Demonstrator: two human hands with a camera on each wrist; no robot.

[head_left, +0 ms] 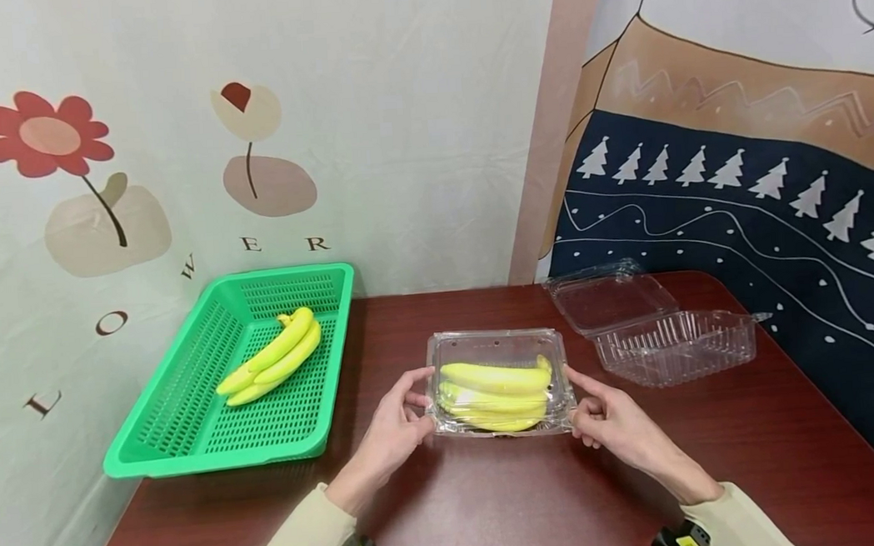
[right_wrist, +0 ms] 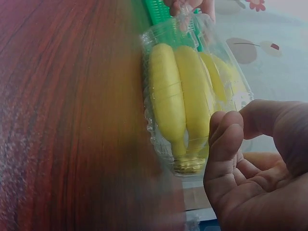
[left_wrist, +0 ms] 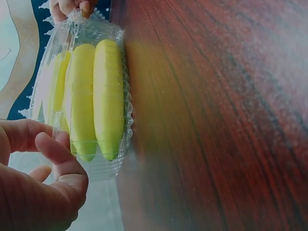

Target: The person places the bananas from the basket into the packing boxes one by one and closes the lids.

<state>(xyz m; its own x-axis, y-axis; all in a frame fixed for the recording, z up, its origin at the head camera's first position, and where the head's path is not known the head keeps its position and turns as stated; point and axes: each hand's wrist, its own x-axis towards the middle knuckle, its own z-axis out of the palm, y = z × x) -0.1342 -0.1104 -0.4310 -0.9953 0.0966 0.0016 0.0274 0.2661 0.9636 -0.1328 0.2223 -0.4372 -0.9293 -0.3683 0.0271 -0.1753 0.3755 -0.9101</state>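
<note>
A clear plastic box [head_left: 496, 344] with its lid down holds a bunch of yellow bananas [head_left: 496, 378] in the middle of the table. At its left side my left hand [head_left: 394, 430] pinches the rim between thumb and fingers. The right hand [head_left: 619, 425] grips the opposite rim, index finger along the side. In the left wrist view, the thumb and fingers of the left hand [left_wrist: 43, 178] meet at the lid's edge beside the bananas [left_wrist: 108, 96]. The right wrist view shows the right hand [right_wrist: 260, 163] at the rim near the banana stems [right_wrist: 188, 164].
A green basket [head_left: 320, 443] with another banana bunch [head_left: 284, 349] stands on the left of the table [head_left: 497, 511]. Behind the right hand lies a second clear box [head_left: 678, 346] with its lid [head_left: 615, 300] raised back. A printed curtain [head_left: 429, 140] hangs along the table's back edge.
</note>
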